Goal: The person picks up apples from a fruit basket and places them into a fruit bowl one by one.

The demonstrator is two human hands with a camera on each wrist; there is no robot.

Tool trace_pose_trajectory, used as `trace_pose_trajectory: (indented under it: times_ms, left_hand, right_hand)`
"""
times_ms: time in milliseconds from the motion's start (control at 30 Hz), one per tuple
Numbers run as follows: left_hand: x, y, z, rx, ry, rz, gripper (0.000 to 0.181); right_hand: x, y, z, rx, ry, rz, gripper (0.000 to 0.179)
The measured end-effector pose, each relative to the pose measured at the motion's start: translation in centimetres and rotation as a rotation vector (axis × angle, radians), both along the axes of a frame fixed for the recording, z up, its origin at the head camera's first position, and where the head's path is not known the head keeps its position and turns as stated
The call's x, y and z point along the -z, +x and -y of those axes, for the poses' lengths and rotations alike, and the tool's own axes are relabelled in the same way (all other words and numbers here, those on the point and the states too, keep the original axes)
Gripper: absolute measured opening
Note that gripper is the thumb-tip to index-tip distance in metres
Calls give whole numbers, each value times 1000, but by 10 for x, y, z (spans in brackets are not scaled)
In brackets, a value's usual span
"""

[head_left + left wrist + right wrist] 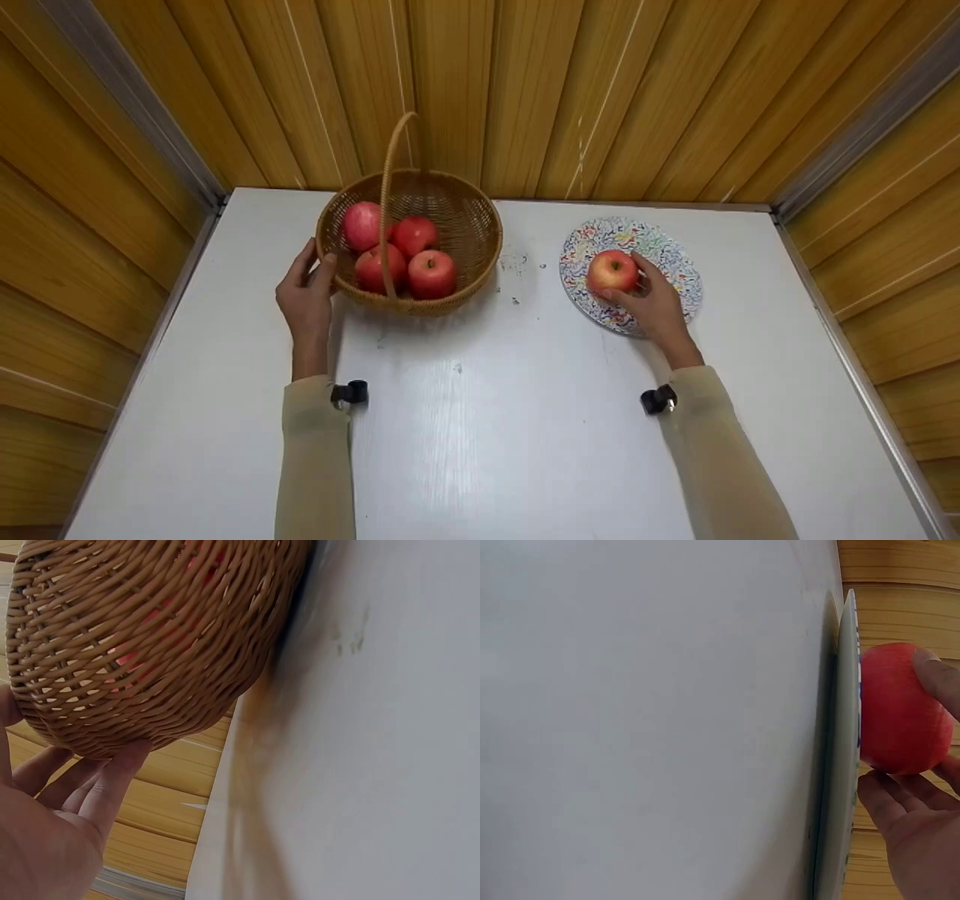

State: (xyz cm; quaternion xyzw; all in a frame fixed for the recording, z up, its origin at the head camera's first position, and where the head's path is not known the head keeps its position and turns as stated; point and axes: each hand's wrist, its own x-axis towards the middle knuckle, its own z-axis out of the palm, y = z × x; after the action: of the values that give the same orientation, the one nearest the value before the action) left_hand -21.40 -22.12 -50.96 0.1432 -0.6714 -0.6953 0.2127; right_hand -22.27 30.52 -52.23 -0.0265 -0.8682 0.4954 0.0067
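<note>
A brown wicker basket [472,281] with a tall arched handle stands at the back left, several red apples [433,274] inside it. My left hand [309,300] holds the basket's left side, thumb at the rim and fingers along the outer weave. In the left wrist view the fingers [112,787] lie against the woven wall. On the right, my right hand [658,306] grips a red-yellow apple [611,271] over a round plate [679,277] with a colourful speckled pattern. The right wrist view shows this apple [900,716] right at the plate's surface, thumb and fingers around it.
Both things stand on a white table [480,435], with dark marks [515,262] between basket and plate. Wood-plank walls [525,97] close off the back and both sides. A small black device [349,392] sits at each wrist.
</note>
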Motion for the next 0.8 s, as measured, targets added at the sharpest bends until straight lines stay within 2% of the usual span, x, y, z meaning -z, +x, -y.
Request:
trace_pose_trajectory:
  times_ms: [167, 300, 433, 533, 633, 800]
  left_hand:
    - [0, 0, 0, -28, 2, -9, 49]
    - [-1, -1, 0, -35, 0, 14, 46]
    - [-3, 0, -1, -21, -20, 44, 47]
    - [-3, 1, -1, 5, -26, 42, 49]
    - [-2, 1, 0, 18, -17, 2, 52]
    - [-2, 1, 0, 0, 22, -39, 52]
  right_hand:
    - [0, 0, -2, 2, -26, 6, 97]
    - [-2, 1, -3, 5, -47, -27, 92]
    - [-2, 1, -1, 34, -114, -116, 83]
    - [-11, 4, 6, 77, -134, -178, 77]
    - [-16, 4, 12, 92, -85, -261, 70]
    - [-20, 1, 27, 27, 1, -381, 65]
